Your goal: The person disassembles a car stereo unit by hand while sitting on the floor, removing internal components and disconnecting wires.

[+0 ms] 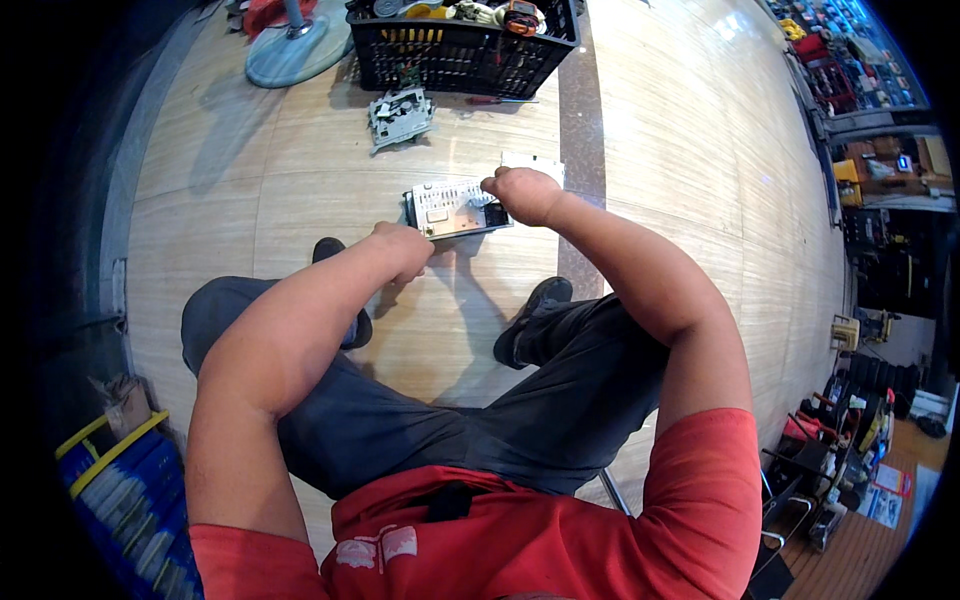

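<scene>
A box-shaped electronic unit, much like a car stereo, has a slotted silvery metal top and dark edges. It is in front of me between my shoes. My left hand grips its near left corner, with the fingertips partly hidden. Over the right end of the unit, my right hand has its fingers pinched together. What they hold, if anything, is too small to make out. A flat whitish panel shows just beyond that hand, partly covered by it.
Farther off, a bare metal disc-drive mechanism lies on the tiled floor. Behind it stands a black crate full of tools and parts, with a screwdriver before it. A round stand base is at far left. Cluttered shelves line the right.
</scene>
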A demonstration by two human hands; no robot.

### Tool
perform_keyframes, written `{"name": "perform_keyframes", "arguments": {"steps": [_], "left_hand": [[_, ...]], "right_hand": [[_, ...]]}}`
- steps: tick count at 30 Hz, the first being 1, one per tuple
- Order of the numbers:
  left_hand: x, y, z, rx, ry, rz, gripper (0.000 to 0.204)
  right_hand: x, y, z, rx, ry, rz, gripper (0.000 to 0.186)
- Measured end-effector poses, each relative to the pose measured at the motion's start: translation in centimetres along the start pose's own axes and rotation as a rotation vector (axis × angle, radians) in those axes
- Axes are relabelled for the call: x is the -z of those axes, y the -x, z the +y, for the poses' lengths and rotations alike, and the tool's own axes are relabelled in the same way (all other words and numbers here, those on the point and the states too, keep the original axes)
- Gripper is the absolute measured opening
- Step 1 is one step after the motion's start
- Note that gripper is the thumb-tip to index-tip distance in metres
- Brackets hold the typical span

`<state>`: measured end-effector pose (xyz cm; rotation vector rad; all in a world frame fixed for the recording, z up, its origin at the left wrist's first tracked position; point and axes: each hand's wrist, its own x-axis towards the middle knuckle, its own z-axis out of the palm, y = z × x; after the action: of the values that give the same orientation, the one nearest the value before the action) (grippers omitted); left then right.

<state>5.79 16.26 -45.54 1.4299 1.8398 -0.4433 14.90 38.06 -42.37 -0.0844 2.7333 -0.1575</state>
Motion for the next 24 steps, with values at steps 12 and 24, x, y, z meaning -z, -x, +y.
{"name": "perform_keyframes", "arguments": {"steps": [12, 24], "left_hand": [[2.2, -0.2, -1.1, 0.168, 0.364, 0.506, 0.046], [2.5, -0.8, -0.6, 0.086, 0.620, 0.590, 0.029]], "right_hand": [[2.6, 0.4, 0.2, 0.019, -0.387, 0.132, 0.033], [3.6, 1.1, -0.3, 0.072, -0.583, 0.210, 0.033]]}}
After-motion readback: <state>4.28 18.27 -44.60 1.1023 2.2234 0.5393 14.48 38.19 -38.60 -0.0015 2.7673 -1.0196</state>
